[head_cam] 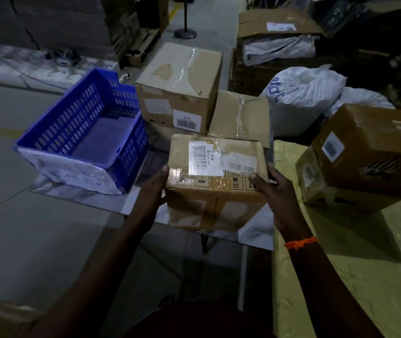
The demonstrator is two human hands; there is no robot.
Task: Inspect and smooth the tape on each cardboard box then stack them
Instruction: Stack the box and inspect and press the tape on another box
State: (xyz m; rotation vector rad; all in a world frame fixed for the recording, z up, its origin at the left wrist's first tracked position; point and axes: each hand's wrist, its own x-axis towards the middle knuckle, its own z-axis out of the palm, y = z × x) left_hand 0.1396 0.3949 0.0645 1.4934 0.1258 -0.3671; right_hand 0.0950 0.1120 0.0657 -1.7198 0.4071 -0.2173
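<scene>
Dim table (255, 231), cardboard box (216, 191) between left hand (154, 189) and right hand (276, 195), grips clamped on it

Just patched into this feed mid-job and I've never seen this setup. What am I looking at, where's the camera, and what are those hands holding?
No machine here: a person works bare-handed, and the single camera sits on their head, looking forward and down. The left hand and right hand grip opposite sides of a taped, labelled cardboard box at the table edge. Behind it stand a larger box and a smaller box; a blue crate sits to the left. At right, two stacked boxes rest on a yellow surface.
</scene>
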